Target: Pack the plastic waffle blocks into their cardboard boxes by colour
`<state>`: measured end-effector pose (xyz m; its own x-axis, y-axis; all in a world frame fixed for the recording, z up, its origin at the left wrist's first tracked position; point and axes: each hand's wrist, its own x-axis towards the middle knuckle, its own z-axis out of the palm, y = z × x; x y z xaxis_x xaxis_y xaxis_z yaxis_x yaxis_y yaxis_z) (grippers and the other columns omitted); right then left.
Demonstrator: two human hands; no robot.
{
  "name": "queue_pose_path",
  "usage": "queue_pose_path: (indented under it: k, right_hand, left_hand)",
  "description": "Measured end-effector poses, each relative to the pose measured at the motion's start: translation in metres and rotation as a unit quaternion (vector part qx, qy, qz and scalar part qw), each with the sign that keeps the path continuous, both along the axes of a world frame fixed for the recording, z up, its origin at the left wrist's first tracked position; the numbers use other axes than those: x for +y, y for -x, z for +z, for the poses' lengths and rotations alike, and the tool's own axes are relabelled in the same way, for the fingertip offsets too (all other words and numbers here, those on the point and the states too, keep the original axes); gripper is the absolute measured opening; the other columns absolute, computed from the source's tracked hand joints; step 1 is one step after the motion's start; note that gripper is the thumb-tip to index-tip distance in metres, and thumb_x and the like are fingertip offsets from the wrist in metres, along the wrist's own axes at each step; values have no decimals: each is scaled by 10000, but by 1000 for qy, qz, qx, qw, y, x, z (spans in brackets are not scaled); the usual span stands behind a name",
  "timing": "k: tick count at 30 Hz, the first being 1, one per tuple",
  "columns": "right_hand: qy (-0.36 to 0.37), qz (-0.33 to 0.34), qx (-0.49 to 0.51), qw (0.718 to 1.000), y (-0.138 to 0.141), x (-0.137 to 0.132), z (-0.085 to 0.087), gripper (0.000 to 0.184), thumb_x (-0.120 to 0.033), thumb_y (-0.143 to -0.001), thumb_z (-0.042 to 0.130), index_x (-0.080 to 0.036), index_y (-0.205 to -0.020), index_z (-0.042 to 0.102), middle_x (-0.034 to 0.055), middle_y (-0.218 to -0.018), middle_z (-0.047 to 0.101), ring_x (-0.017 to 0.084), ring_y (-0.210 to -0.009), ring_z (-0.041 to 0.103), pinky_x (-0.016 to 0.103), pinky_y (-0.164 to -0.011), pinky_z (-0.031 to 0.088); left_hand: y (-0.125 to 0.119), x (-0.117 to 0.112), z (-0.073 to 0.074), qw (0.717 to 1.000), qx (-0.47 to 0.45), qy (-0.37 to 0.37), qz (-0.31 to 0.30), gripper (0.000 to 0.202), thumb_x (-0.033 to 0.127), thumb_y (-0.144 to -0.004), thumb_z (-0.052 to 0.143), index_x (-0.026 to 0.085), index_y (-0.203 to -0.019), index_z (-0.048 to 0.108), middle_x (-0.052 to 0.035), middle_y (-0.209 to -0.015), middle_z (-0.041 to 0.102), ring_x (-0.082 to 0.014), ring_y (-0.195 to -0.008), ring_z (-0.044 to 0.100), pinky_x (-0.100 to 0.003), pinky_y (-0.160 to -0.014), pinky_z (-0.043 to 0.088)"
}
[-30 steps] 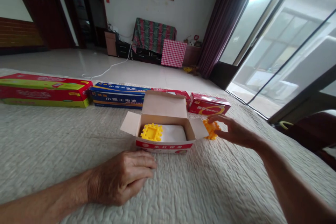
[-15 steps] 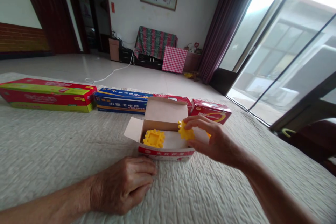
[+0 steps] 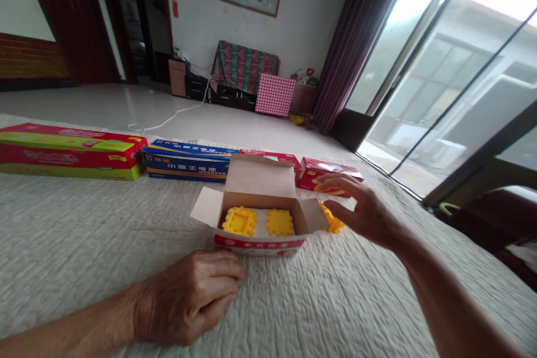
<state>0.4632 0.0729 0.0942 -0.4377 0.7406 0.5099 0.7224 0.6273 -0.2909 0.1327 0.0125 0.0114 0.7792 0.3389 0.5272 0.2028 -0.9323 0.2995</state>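
An open white-and-red cardboard box stands on the quilted cover with its flaps spread. Inside it lie two yellow toothed plastic building pieces: the left piece has a square recess, and the right piece looks flat. My right hand hovers right of the box, thumb and fingers apart, holding nothing. Just beside its thumb, more yellow plastic pieces rest on the cover, partly hidden by the box's right flap. My left hand is curled into a fist on the cover, close to the box's front left corner.
Behind the open box runs a row of closed boxes: a long red-and-green box, a blue battery box, a red box partly hidden by the lid, and another red box. Quilted fabric covers the surface.
My right hand has let go of a yellow toothed piece, which now lies in the box's right half. The hand has moved right, out of the box. My left hand stays in place.
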Motion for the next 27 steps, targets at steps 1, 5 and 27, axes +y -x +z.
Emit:
queue_pose_path:
  k: [1, 5, 27]
  right_hand:
    - [14, -8, -7, 1000, -11, 4, -1, 255, -261, -816, 591, -241, -1063, 651, 65, -1113, 693, 255, -1047, 650, 479, -932, 536]
    - [96, -18, -61, 993, -49, 17, -14, 333, -267, -771, 606, -243, -1100, 650, 74, -1160, 692, 267, -1079, 651, 484, -943, 547]
    - [11, -31, 16, 999, -5, -4, 7, 317, -350, -822, 631, -249, -1123, 634, 64, -1154, 679, 251, -1006, 661, 460, -890, 558]
  left_hand:
    - [0, 0, 1, 1000, -3, -2, 2, 241, 53, -878, 466, 161, -960, 665, -67, -940, 716, -167, -917, 669, -272, -887, 548]
    - [0, -1, 2, 1000, -12, -11, 8, 263, 58, -879, 469, 161, -1007, 674, -66, -957, 720, -162, -905, 677, -265, -880, 556]
    - [1, 1, -5, 1000, 4, 7, 3, 266, 65, -888, 444, 158, -972, 678, -72, -957, 718, -172, -948, 657, -291, -903, 549]
